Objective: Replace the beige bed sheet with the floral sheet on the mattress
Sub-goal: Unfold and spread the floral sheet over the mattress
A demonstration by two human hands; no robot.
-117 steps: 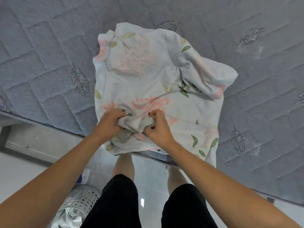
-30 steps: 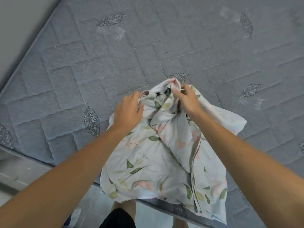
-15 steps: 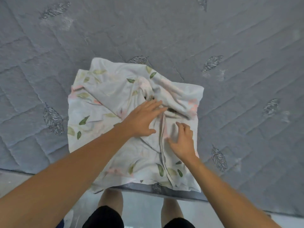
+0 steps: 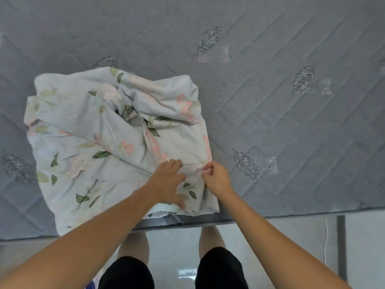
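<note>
The floral sheet (image 4: 87,142), pale with pink flowers and green leaves, lies crumpled in a heap on the bare grey quilted mattress (image 4: 281,126). Its near side hangs slightly over the mattress's front edge. My left hand (image 4: 168,181) rests flat on the sheet's near right part, fingers fairly straight and spread. My right hand (image 4: 216,179) is just to its right and pinches a fold at the sheet's right edge between thumb and fingertips. No beige sheet is in view.
The mattress's front edge (image 4: 291,212) runs across the lower part of the view, with pale floor tiles (image 4: 366,247) below it. A dark bed-frame leg (image 4: 341,247) stands at the lower right. My legs in black shorts (image 4: 220,268) are close to the edge.
Both hands have come back from the middle of the heap to its near right corner. The left hand stays flat, and the right hand now pinches the edge fold.
</note>
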